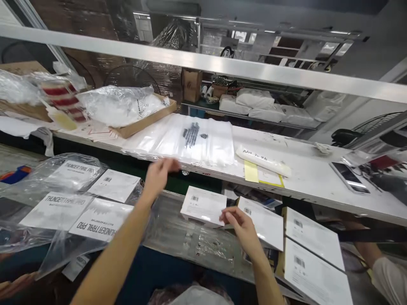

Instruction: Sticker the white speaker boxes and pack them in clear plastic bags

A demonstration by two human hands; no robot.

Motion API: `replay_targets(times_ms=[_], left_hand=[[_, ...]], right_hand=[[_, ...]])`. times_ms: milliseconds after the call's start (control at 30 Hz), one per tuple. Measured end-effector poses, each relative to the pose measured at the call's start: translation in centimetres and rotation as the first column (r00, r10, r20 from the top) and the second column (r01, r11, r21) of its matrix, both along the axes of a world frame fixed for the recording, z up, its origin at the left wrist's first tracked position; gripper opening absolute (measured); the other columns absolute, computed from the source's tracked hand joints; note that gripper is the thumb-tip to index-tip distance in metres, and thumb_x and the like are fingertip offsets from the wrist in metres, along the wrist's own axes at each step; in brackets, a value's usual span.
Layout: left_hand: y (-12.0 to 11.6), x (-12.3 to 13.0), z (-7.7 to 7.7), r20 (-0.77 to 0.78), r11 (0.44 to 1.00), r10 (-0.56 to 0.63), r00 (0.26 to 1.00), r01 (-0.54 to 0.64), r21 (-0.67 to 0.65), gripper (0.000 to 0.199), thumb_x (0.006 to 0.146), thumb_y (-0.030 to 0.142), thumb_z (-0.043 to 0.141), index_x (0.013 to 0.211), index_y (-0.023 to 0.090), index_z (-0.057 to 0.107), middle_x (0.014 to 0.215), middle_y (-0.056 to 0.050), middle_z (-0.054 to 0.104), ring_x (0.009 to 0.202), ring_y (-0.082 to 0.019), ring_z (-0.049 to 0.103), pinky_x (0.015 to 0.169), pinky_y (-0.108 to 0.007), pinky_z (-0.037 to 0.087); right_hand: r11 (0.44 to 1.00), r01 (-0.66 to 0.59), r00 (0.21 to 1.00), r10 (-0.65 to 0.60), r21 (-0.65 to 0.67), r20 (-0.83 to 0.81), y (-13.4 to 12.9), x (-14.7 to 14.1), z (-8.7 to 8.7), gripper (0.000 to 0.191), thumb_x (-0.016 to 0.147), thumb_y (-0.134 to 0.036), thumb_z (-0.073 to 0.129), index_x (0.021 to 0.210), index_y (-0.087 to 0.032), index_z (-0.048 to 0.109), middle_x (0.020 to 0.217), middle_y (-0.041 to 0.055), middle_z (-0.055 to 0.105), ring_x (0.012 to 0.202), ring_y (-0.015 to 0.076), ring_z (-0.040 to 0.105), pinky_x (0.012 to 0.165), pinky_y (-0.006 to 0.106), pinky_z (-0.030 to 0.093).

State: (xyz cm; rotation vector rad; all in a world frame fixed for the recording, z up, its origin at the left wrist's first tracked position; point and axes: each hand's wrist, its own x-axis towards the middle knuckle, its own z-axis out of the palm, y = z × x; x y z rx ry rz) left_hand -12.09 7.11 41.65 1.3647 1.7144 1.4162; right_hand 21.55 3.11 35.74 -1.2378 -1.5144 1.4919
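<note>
My left hand (160, 176), a little blurred, is raised near the shelf's front edge, below the stack of clear plastic bags (203, 142); its fingers reach to the right and nothing shows in them. My right hand (238, 220) is at the right end of a white box (205, 205) with a barcode, its thumb and fingers curled together at the box's corner. Whether those fingers grip the box cannot be made out. Just right of that hand lies another white box (263, 222). Two more white boxes (313, 233) lie side by side farther right.
White boxes (66, 209) marked THUNDER TRAIL PRO lie at the left among clear film. On the shelf (302, 169) are a carton (149, 120), a labelled white roll (263, 160), yellow paper (251, 170) and a phone (349, 177). Other people's arms show at both sides.
</note>
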Motion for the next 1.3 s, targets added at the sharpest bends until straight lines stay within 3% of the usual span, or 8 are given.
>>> replay_targets(times_ms=[200,300,433,633,900,1033,1167,1300], left_hand=[[13.6,-6.6,0.4,-0.601,0.833,0.289,0.745,-0.505,-0.225,0.050,0.100,0.024,0.048,0.142,0.000,0.061,0.157,-0.030,0.054,0.155,-0.042,0.040,0.129,-0.062,0.022],[13.8,-7.8,-0.6,-0.641,0.806,0.277,0.716,-0.536,-0.251,0.039,0.097,0.025,0.054,0.127,0.009,0.074,0.139,-0.023,0.071,0.147,-0.039,0.051,0.131,-0.058,0.015],[13.6,-9.5,0.2,-0.628,0.782,0.275,0.728,-0.549,-0.295,0.043,0.099,0.048,0.059,0.127,0.018,0.074,0.128,-0.014,0.078,0.125,-0.033,0.069,0.111,-0.042,0.047],[13.8,-13.0,1.5,-0.647,0.701,0.260,0.717,-0.601,-0.385,0.038,0.090,0.039,0.072,0.116,0.011,0.073,0.131,-0.027,0.073,0.132,-0.046,0.063,0.109,-0.058,0.046],[12.5,-14.4,4.8,-0.701,0.836,0.277,0.657,-0.524,-0.162,0.036,0.108,0.036,0.044,0.123,0.015,0.070,0.118,-0.019,0.078,0.117,-0.035,0.070,0.097,-0.041,0.052],[11.1,-15.1,6.8,-0.735,0.885,0.274,0.620,-0.462,-0.060,0.046,0.110,0.041,0.037,0.110,0.015,0.075,0.097,-0.019,0.078,0.106,-0.038,0.072,0.094,-0.046,0.053],[9.3,-15.1,8.4,-0.771,0.953,0.248,0.587,-0.291,0.085,0.036,0.108,0.034,0.047,0.117,0.018,0.078,0.126,-0.017,0.074,0.126,-0.034,0.064,0.109,-0.046,0.049],[6.5,-13.2,8.8,-0.801,0.957,0.205,0.562,0.056,0.284,0.033,0.109,0.032,0.049,0.117,0.021,0.079,0.120,-0.013,0.075,0.113,-0.024,0.071,0.100,-0.036,0.056]], right_hand=[[0.969,-0.077,0.970,0.018,0.233,0.243,2.1,-1.3,-3.8,0.037,0.099,-0.047,0.056,0.122,-0.024,0.072,0.150,0.0141,0.062,0.144,0.0332,0.056,0.122,0.053,0.043],[0.963,-0.190,0.943,0.125,0.191,0.309,1.4,-1.3,-6.1,0.038,0.099,-0.046,0.053,0.125,-0.025,0.073,0.159,0.0127,0.054,0.153,0.0341,0.047,0.127,0.057,0.038],[0.962,-0.225,0.932,0.165,0.157,0.322,1.6,-0.9,-7.0,0.038,0.100,-0.049,0.051,0.119,-0.027,0.076,0.157,0.0110,0.057,0.156,0.0362,0.042,0.126,0.059,0.040],[0.976,-0.201,0.926,0.161,0.086,0.341,3.3,-0.8,-6.1,0.048,0.095,-0.060,0.054,0.122,-0.027,0.077,0.151,0.0129,0.061,0.147,0.0410,0.052,0.110,0.057,0.056],[0.977,-0.176,0.939,0.129,0.122,0.318,5.1,-1.2,-6.0,0.038,0.084,-0.065,0.064,0.107,-0.039,0.080,0.121,0.0042,0.080,0.123,0.0438,0.071,0.106,0.056,0.058],[0.966,-0.246,0.949,0.223,0.082,0.221,5.9,-2.3,-1.9,0.038,0.085,-0.062,0.068,0.107,-0.034,0.080,0.113,0.0059,0.083,0.112,0.0414,0.076,0.101,0.053,0.060],[0.900,-0.368,0.920,0.315,0.233,0.234,7.6,-4.7,6.5,0.038,0.096,-0.059,0.062,0.112,-0.029,0.079,0.111,0.0075,0.083,0.111,0.0350,0.077,0.101,0.048,0.061],[0.646,-0.429,0.899,0.240,0.631,0.366,11.6,-11.2,14.9,0.035,0.107,-0.034,0.047,0.131,-0.028,0.072,0.133,0.0060,0.075,0.127,0.0278,0.070,0.113,0.048,0.055]])
